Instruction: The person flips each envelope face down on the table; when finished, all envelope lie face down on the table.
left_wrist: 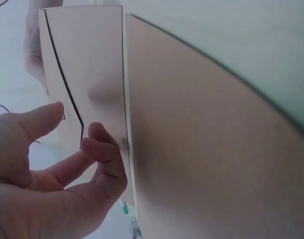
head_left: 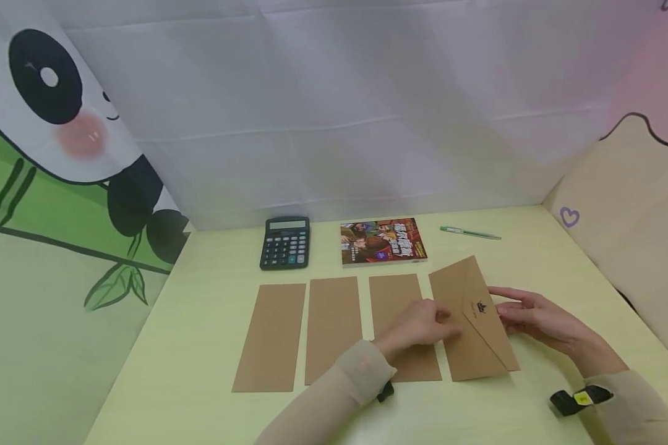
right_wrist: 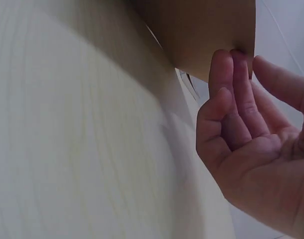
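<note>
A brown paper envelope [head_left: 473, 334] with a pointed flap and a small dark crown print stands tilted, its right side lifted off the table. Along that raised edge my right hand [head_left: 540, 321] pinches it, fingers [right_wrist: 241, 94] behind the paper and thumb on the other side. My left hand [head_left: 423, 322] hovers by the envelope's left part, fingers loosely bent, thumb apart, nothing held. Beneath that hand lies another brown envelope [head_left: 395, 293], partly covered by the wrist. Two more envelopes, a middle one [head_left: 334, 321] and a leftmost one [head_left: 269, 340], lie flat in the row.
Behind the row, a black calculator [head_left: 286, 243], a book with a colourful cover [head_left: 384, 241] and a green pen [head_left: 470, 233] lie on the pale table [head_left: 172, 371]. White cloth [head_left: 356, 123] rises at the back, and printed panels flank both sides.
</note>
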The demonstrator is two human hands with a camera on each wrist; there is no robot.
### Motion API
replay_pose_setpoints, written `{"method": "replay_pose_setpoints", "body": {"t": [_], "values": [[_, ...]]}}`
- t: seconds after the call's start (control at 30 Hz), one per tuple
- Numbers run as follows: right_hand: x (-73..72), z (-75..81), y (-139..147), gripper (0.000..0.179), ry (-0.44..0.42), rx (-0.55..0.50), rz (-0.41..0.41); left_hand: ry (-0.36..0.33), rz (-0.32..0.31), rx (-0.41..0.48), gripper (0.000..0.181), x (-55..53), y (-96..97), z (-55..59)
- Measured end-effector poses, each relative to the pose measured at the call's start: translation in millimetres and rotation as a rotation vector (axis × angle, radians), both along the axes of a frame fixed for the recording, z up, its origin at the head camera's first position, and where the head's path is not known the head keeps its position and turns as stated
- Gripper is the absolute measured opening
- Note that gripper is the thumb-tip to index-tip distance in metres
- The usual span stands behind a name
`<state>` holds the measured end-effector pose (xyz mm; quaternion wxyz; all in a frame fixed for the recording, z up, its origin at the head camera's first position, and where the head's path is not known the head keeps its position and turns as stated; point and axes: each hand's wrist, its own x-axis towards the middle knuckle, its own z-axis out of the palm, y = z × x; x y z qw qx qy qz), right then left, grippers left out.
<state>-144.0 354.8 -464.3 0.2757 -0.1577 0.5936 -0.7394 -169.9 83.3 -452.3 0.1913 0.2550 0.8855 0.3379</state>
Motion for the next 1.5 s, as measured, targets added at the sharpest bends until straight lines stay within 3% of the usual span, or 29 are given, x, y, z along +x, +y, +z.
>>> {"method": "replay_pose_setpoints", "body": {"t": [0.2,0.47,0.6,0.9,1.3,1.5], "values": [[-2.2,-2.4,-5,0.046,0.032,-0.019,0.063,-0.017,0.036,0.08,0.032,3.3,6.9,-0.2],[-3.4,-6.7,-21,0.053,0.113,0.223,0.097,-0.028,0.071,0.104,0.043,6.8,9.0,3.1],[-3.9,-7.3,-29,0.06,0.101,0.301,0.076,-0.051,0.078,0.121,0.044,9.3,10.7,5.5],[-6.0,-8.9,-37,0.061,0.096,0.327,0.07,-0.12,0.09,0.162,0.056,10.4,12.5,4.9],[-0.2,1.6,-44,0.069,0.078,0.39,0.03,-0.227,0.072,0.288,0.058,14.7,8.8,14.0],[1.5,3.0,-45,0.07,0.099,0.393,0.026,-0.228,0.096,0.331,0.057,18.3,9.4,19.4]]}}
